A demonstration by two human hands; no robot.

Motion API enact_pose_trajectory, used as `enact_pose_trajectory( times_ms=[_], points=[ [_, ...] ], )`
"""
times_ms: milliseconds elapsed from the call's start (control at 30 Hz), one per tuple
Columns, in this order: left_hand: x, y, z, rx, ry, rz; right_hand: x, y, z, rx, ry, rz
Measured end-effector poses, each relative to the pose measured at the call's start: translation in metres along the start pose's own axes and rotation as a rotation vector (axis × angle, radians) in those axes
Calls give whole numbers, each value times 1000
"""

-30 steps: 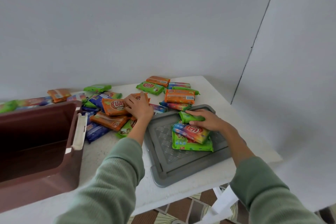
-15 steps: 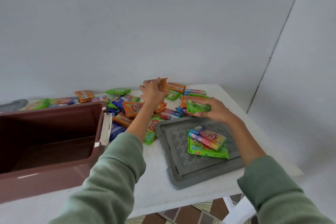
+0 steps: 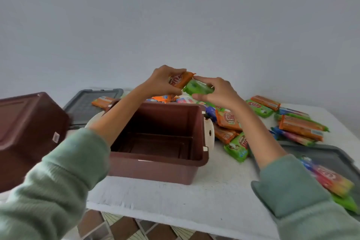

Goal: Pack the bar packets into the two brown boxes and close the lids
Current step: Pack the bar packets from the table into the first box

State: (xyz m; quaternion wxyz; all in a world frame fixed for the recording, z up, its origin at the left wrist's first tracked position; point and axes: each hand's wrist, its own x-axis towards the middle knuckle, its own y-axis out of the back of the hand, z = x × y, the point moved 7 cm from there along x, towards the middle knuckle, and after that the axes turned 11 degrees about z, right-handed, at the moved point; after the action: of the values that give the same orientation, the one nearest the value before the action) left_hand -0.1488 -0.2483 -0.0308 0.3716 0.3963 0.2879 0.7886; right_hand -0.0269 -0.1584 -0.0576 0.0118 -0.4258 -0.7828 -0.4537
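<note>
My left hand (image 3: 165, 82) grips an orange bar packet (image 3: 180, 80), held up above the far rim of an open brown box (image 3: 200, 134). My right hand (image 3: 216, 91) grips a green bar packet (image 3: 198, 88) right beside it, the two packets touching. The box is empty inside. A second brown box (image 3: 27, 134) stands at the left, partly cut off. Several orange, green and blue packets (image 3: 300, 126) lie heaped on the white table (image 3: 194, 197) to the right of the open box.
A grey lid (image 3: 87, 101) lies behind the boxes at the back left. Another grey lid (image 3: 327, 154) at the right edge carries a multicoloured packet (image 3: 331, 179) on a green one. The table's front edge is close, with tiled floor below.
Both hands lifted their packets from the pile and swung left over the open brown box. The view turned left, bringing the second box and back lid into sight.
</note>
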Motion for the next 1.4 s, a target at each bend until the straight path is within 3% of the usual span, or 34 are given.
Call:
enact_pose_trajectory(
  times_ms=[200, 367, 500, 700, 1000, 1400],
  points=[
    [-34, 19, -86, 14, -73, -153, -4, -71, -27, -215, 71, -157],
    [-57, -18, -122, 107, -300, -509, -19, -110, -23, -517, 123, -388],
    [-66, -56, -131, 221, -417, -672, -26, -129, -26, -713, 234, -486],
    [-68, -64, -128, 200, -430, -674, -38, -160, -24, -808, 327, -615],
    [-73, -81, -142, 510, -526, -766, -45, -172, -19, -845, 406, -608],
    [-70, -84, -140, 525, -470, -722, -44, -169, -25, -774, 406, -602]
  ],
)
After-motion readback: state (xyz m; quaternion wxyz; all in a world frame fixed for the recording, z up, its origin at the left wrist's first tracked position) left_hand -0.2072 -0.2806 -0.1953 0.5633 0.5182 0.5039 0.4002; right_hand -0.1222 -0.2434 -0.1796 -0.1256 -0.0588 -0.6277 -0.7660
